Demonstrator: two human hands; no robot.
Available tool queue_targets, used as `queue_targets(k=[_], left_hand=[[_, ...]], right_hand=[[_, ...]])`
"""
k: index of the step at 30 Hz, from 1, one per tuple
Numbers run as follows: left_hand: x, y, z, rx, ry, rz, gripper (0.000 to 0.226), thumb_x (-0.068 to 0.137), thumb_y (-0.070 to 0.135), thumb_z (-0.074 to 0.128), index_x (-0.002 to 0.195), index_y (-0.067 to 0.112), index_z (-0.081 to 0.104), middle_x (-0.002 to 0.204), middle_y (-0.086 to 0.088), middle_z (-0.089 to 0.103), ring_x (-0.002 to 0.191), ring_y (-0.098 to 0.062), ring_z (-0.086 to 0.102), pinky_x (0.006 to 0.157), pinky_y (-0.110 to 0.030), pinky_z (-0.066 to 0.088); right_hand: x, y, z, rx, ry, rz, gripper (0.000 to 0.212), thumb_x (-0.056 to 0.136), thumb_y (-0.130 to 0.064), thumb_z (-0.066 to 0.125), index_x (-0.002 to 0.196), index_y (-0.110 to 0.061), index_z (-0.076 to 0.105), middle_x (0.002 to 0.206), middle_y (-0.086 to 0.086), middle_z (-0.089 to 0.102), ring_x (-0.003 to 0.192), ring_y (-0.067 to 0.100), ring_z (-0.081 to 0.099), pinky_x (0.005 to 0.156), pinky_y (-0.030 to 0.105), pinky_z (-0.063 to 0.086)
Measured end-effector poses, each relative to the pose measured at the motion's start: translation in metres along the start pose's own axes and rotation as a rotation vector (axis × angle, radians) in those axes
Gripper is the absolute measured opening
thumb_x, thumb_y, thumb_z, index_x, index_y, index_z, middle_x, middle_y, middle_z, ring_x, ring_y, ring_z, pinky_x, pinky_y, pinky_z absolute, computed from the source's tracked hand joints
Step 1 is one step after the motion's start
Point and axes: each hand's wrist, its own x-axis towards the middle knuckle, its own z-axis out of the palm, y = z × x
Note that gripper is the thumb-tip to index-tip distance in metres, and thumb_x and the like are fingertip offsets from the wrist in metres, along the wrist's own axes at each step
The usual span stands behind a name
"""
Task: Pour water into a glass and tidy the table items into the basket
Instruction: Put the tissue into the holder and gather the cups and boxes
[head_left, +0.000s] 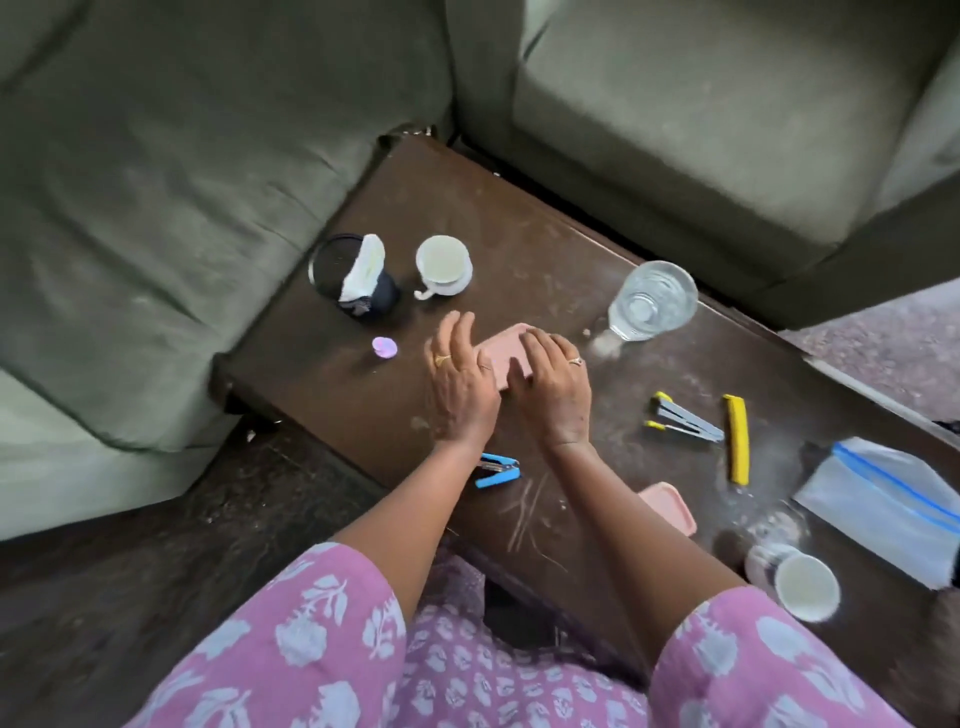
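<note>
Presently, in the head view, both hands sit on the pink case (503, 358) in the middle of the dark table (545, 244). The left hand (457, 379) lies along the case's left edge with its fingers nearly straight, touching rather than clasping. The right hand (555, 397) has its fingers bent down over the top and seems to hold the case. So much of the case is covered that its long axis is hard to read.

The black mesh basket (347, 280), which already has something white in it, stands to the far left of the hands and well apart from them. The left hand is nearer to it, so carrying the case there probably means going forward and left. The glass (652, 301), which has water in it, stands to the far right, nearer the right hand.
</note>
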Motion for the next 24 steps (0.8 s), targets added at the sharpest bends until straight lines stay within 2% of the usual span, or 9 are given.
queue_targets(k=[4,7,11,13,15,17,19,21,24], left_hand=[[0.029,-0.036,-0.028,-0.038,0.230,-0.097,0.049,0.083,0.003,0.058,0.127,-0.009,0.041,0.133,-0.027,0.042,0.122,-0.043,0.043,0.107,-0.042,0.028],[0.048,-0.062,-0.043,-0.078,0.297,-0.209,0.061,0.081,0.004,0.059,0.133,-0.011,0.032,0.138,-0.029,0.034,0.127,-0.043,0.036,0.108,-0.037,0.022],[0.069,-0.093,-0.052,-0.175,0.178,-0.338,0.079,0.077,-0.003,0.057,0.141,-0.006,0.010,0.148,-0.021,0.026,0.136,-0.036,0.027,0.109,-0.027,0.017],[0.077,-0.103,-0.053,-0.227,0.109,-0.397,0.084,0.077,-0.008,0.054,0.143,-0.001,0.003,0.151,-0.012,0.025,0.138,-0.030,0.025,0.107,-0.024,0.020],[0.083,-0.110,-0.055,-0.257,0.060,-0.442,0.086,0.078,-0.008,0.052,0.145,0.005,0.000,0.153,-0.006,0.023,0.138,-0.024,0.024,0.108,-0.029,0.028],[0.087,-0.115,-0.055,-0.287,0.017,-0.467,0.087,0.079,-0.007,0.051,0.145,0.008,-0.003,0.153,-0.003,0.024,0.138,-0.021,0.025,0.107,-0.031,0.031],[0.090,-0.119,-0.055,-0.319,-0.014,-0.490,0.088,0.079,-0.007,0.050,0.146,0.011,-0.005,0.152,-0.005,0.025,0.137,-0.020,0.028,0.107,-0.030,0.032],[0.093,-0.122,-0.055,-0.353,-0.035,-0.500,0.089,0.080,-0.005,0.052,0.146,0.015,-0.004,0.150,-0.008,0.027,0.134,-0.019,0.033,0.103,-0.025,0.032],[0.096,-0.123,-0.056,-0.416,-0.031,-0.478,0.091,0.079,-0.001,0.057,0.146,0.016,-0.002,0.148,-0.009,0.030,0.131,-0.019,0.038,0.103,-0.024,0.033]], right_hand=[[0.030,-0.047,0.023,0.109,-0.103,-0.024,0.042,0.070,-0.004,0.073,0.109,0.005,0.063,0.111,0.020,0.066,0.102,0.038,0.062,0.085,0.043,0.051],[0.055,-0.074,0.042,0.229,-0.267,0.055,0.061,0.077,-0.015,0.070,0.130,0.001,0.045,0.132,0.019,0.052,0.122,0.036,0.046,0.101,0.041,0.036],[0.082,-0.097,0.070,0.488,-0.398,0.219,0.097,0.068,-0.014,0.079,0.144,-0.004,0.019,0.141,0.015,0.036,0.130,0.024,0.034,0.100,0.022,0.027],[0.091,-0.105,0.083,0.568,-0.433,0.285,0.107,0.065,-0.008,0.079,0.146,-0.006,0.009,0.144,0.013,0.031,0.133,0.022,0.032,0.106,0.024,0.027],[0.095,-0.108,0.094,0.600,-0.438,0.316,0.114,0.062,-0.004,0.078,0.146,-0.007,0.002,0.149,0.012,0.027,0.137,0.021,0.027,0.111,0.026,0.024],[0.099,-0.110,0.104,0.610,-0.419,0.312,0.118,0.060,-0.003,0.079,0.146,-0.005,-0.001,0.151,0.012,0.024,0.139,0.019,0.024,0.104,0.008,0.016],[0.100,-0.112,0.112,0.615,-0.397,0.300,0.118,0.060,-0.003,0.080,0.146,-0.004,-0.001,0.153,0.012,0.018,0.138,0.017,0.020,0.092,-0.009,0.006],[0.101,-0.115,0.118,0.613,-0.381,0.294,0.118,0.060,-0.007,0.082,0.146,-0.005,0.001,0.154,0.010,0.016,0.137,0.014,0.018,0.085,-0.014,0.003],[0.104,-0.121,0.125,0.603,-0.352,0.279,0.113,0.062,-0.012,0.082,0.146,-0.006,0.007,0.149,0.011,0.026,0.133,0.014,0.021,0.089,-0.010,0.006]])
